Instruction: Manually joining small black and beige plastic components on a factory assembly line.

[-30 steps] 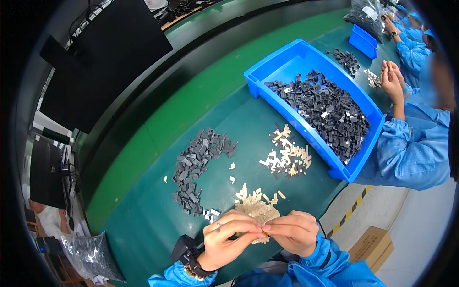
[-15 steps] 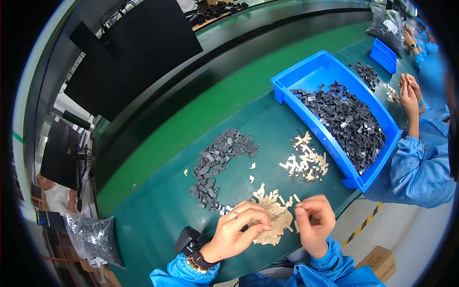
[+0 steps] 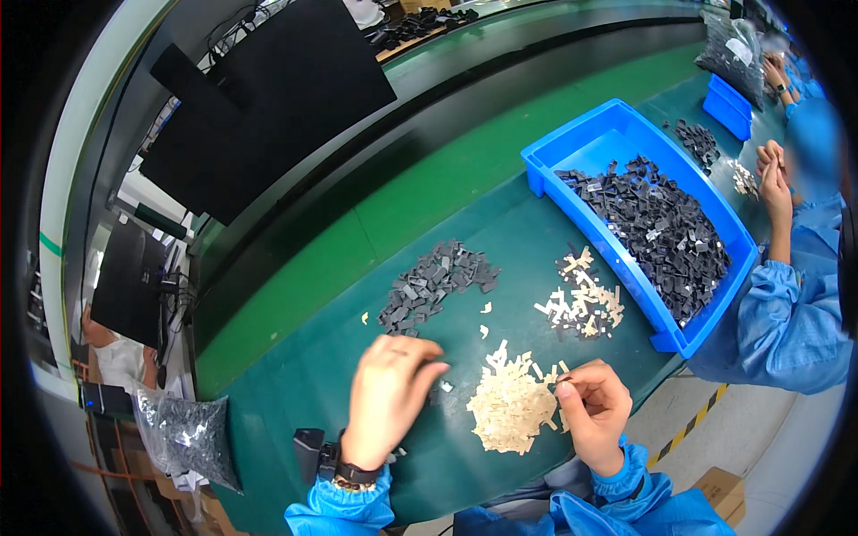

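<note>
Cream pieces [image 3: 512,404] lie between the hands [image 3: 386,393] [image 3: 601,411].

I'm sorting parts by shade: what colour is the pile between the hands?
The pile is cream, seen best in the head view.

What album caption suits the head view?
Left hand by a pile of dark-grey rectangular pieces, right hand pinching a tiny dark piece by a mound of small cream strips.

Bare hands [image 3: 389,393] either side of a cream heap [image 3: 512,406] (blue bin [image 3: 585,146] beyond)
</note>
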Tool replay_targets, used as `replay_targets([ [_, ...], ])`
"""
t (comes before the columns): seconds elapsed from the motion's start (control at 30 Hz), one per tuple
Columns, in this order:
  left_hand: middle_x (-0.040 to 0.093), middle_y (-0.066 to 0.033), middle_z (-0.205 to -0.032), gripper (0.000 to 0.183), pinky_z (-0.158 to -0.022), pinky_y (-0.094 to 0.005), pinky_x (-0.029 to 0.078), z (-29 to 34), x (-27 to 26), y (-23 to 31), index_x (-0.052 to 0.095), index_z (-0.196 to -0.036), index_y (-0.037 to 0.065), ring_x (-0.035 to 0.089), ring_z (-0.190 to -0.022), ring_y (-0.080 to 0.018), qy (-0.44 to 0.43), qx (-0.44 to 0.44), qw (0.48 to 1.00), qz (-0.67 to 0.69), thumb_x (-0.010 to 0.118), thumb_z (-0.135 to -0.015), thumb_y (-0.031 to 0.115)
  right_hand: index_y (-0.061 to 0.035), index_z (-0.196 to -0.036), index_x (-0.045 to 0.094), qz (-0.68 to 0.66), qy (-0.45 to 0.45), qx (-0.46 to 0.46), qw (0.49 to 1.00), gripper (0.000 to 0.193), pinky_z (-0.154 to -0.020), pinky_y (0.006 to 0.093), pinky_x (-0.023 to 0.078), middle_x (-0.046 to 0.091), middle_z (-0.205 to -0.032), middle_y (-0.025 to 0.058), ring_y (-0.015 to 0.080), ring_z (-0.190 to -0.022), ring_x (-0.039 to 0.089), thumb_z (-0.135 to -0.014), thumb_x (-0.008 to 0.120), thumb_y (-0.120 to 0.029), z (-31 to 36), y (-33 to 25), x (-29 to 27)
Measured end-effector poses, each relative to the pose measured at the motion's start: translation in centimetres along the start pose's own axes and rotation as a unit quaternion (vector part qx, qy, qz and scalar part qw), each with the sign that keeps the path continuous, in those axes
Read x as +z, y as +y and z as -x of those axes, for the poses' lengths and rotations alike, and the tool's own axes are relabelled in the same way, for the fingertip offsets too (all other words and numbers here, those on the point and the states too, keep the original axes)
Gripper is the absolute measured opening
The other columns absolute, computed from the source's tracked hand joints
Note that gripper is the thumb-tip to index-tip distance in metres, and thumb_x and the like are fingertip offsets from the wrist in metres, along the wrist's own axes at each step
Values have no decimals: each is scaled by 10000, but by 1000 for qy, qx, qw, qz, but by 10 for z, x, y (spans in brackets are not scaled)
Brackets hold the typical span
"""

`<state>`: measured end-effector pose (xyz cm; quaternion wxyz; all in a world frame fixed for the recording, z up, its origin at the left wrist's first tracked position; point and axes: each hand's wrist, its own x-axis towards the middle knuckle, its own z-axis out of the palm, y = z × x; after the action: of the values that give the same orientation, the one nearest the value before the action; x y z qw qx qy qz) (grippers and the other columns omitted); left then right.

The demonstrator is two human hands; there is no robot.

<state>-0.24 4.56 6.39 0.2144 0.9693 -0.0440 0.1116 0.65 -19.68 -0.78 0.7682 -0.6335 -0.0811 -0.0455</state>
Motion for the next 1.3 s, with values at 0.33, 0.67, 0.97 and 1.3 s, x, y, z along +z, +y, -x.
replay_targets([
  [0.33,647,-104,-923,146,-783,-372,485,1,10,-13,648,-885,22,608,-850,-279,16,-10,995,-98,762,-796,40,9,-936,671,10,-23,-2,1000,80,-529,190,358,615,-801,29,24,-613,506,-876,709,45,2,0,-1],
  [0.67,679,-182,-1056,269,-866,-321,576,15,33,22,575,-1106,-46,702,-947,-224,19,-139,815,562,631,-869,-160,4,-992,642,-44,-134,108,984,78,-606,205,450,644,-905,38,43,-722,583,-937,681,-36,-12,-3,3],
  [0.97,732,-169,-913,189,-858,-391,586,29,57,19,711,-887,-34,691,-1023,-306,18,-11,845,534,722,-752,-166,11,-989,618,-120,-249,187,943,75,-726,257,550,684,-1026,99,105,-868,660,-971,642,-57,-14,-9,1],
  [1.3,747,-56,-917,174,-781,-320,516,26,53,16,779,-874,64,671,-859,-218,18,48,927,371,786,-725,-25,21,-962,620,-127,-253,168,944,60,-774,271,585,690,-1045,107,132,-927,681,-952,640,-34,-15,-4,-1],
])
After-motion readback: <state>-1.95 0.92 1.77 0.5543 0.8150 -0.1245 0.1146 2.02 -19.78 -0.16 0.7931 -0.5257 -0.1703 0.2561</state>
